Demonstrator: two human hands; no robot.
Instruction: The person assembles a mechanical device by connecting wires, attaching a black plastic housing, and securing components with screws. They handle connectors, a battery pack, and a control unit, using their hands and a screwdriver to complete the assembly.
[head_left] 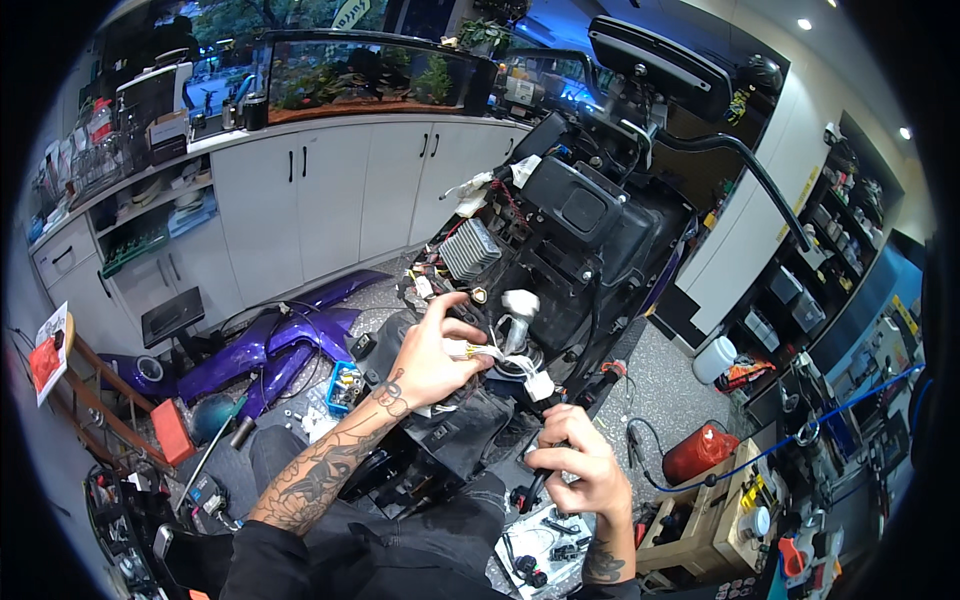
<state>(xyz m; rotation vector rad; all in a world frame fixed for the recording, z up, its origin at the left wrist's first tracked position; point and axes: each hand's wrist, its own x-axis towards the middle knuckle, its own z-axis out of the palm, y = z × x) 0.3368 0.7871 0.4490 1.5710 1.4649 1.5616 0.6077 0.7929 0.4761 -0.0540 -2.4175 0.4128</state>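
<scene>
My left hand (440, 352) is closed around a bundle of thin white wires (485, 352), over the middle of a stripped-down scooter (580, 205). A white plug connector (540, 386) hangs just to the right of these wires. Beside the left fingers stands a clear tube-like part with a white top (519, 303). Lower and to the right, my right hand (582, 462) is curled round a black cable (535, 490), whose far end I cannot follow. A finned silver metal box (470, 250) sits on the scooter beyond the left hand, among loose wiring.
Purple body panels (270, 345) lie on the speckled floor at left, near a blue bin of small parts (345, 388). A white tray with black parts (545, 545) is below my right hand. At right are a red container (700, 452) and a wooden stand (700, 520).
</scene>
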